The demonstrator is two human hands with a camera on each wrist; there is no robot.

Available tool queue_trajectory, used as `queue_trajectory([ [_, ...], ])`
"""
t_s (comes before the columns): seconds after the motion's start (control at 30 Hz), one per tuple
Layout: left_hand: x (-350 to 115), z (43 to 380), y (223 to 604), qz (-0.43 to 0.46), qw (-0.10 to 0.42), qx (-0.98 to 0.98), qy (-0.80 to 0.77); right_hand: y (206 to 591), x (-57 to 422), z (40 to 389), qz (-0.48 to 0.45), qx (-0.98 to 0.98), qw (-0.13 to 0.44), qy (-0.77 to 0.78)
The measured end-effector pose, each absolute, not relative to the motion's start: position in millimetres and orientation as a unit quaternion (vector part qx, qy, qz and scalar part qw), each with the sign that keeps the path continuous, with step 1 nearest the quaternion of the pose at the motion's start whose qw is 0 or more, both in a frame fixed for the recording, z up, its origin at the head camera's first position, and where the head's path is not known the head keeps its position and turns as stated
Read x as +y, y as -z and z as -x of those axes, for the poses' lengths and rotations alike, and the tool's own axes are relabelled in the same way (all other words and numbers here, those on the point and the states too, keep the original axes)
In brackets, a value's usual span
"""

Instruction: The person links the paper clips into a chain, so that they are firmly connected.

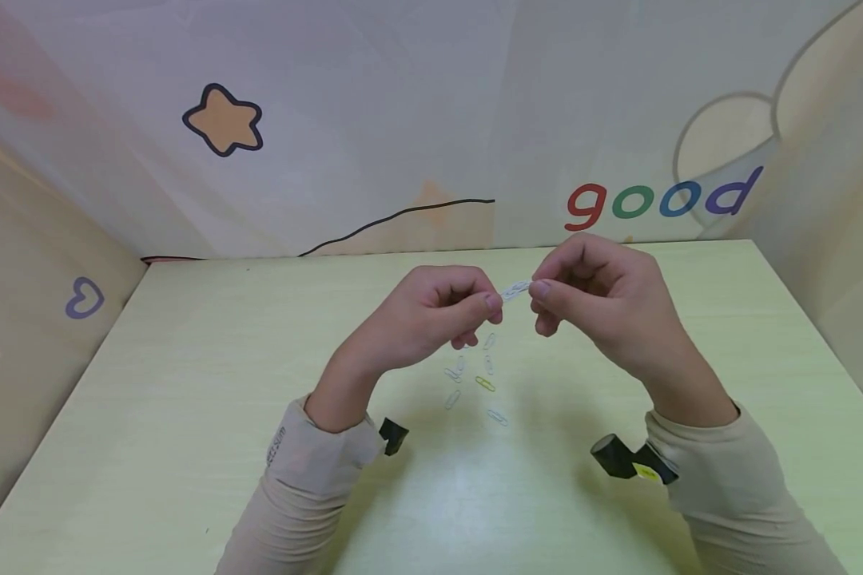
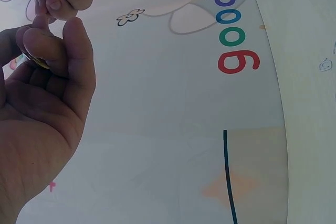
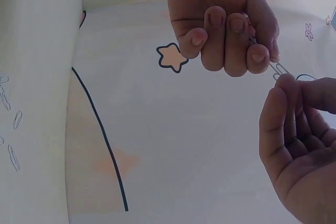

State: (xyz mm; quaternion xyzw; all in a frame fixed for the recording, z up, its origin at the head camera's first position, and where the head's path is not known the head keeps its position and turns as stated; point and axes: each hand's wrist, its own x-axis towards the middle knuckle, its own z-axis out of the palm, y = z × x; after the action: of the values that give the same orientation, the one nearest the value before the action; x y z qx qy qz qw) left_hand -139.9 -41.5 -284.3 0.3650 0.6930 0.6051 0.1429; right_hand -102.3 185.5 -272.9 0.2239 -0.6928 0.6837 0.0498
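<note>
Above the table, my left hand (image 1: 446, 313) and right hand (image 1: 607, 307) face each other, a small gap between their fingertips. A pale wire paper clip (image 1: 515, 291) spans that gap, pinched between thumb and index finger on both sides. In the right wrist view the clip (image 3: 279, 70) shows as thin loops between the left hand (image 3: 223, 30) and the right hand (image 3: 302, 150). A yellowish sliver (image 2: 40, 61) shows among the left hand's fingers in the left wrist view; I cannot tell what it is. Fingers hide the clip's ends.
Below the hands, several pale paper clips (image 1: 452, 399) lie scattered on the light table (image 1: 187, 447), with one yellow paper clip (image 1: 485, 384) among them. Another pale clip (image 1: 498, 418) lies nearest to me. A printed backdrop (image 1: 374, 120) stands along the table's far edge.
</note>
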Motion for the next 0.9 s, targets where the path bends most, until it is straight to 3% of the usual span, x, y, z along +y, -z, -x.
queue_trajectory([
  [0.9, -43.1, 141.6, 286.0, -0.368, 0.134, 0.698, -0.599, 272.4, 186.9, 102.4, -0.234, -0.674, 0.060, -0.698],
])
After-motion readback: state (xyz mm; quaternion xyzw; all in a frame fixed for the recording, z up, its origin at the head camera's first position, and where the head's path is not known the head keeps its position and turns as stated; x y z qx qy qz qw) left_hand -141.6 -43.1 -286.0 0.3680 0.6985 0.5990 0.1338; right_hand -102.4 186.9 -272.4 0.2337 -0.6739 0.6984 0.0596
